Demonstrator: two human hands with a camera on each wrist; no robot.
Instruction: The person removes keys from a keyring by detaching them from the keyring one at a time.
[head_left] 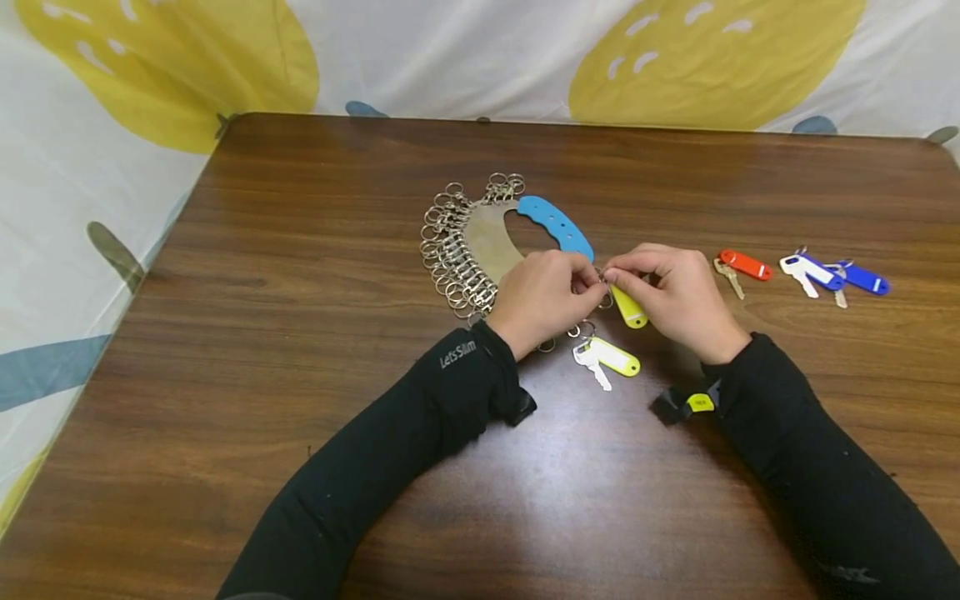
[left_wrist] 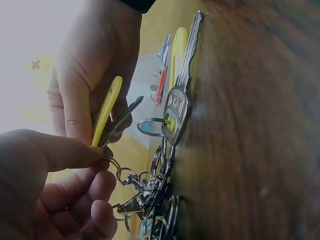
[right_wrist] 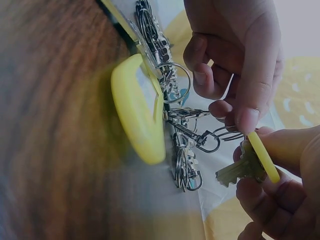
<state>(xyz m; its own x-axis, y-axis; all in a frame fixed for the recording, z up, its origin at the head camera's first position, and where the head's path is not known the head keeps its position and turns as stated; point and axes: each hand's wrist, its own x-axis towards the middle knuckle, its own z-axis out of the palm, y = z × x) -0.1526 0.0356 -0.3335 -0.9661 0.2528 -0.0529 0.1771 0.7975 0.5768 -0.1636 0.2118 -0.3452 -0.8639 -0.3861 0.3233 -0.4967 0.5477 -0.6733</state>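
My left hand (head_left: 551, 296) pinches a small metal key ring between thumb and finger, right at the end of a yellow key tag (right_wrist: 264, 157). From the other side, my right hand (head_left: 678, 296) grips that tag, whose key (right_wrist: 240, 170) hangs beside it. The ring links to a clip on a crescent-shaped metal plate (head_left: 491, 237) with a blue handle (head_left: 555, 223). Many clips and rings (head_left: 450, 250) line the plate's curved edge, partly covered by my left hand. A second yellow tag (head_left: 615, 357) with a silver key (head_left: 595, 363) lies on the table below the hands.
To the right of my right hand lie a red tag (head_left: 745, 264) with a brass key (head_left: 729, 277) and two blue tags (head_left: 866, 279) with keys. The brown wooden table (head_left: 300, 250) ends at a patterned white and yellow cloth (head_left: 465, 50) behind.
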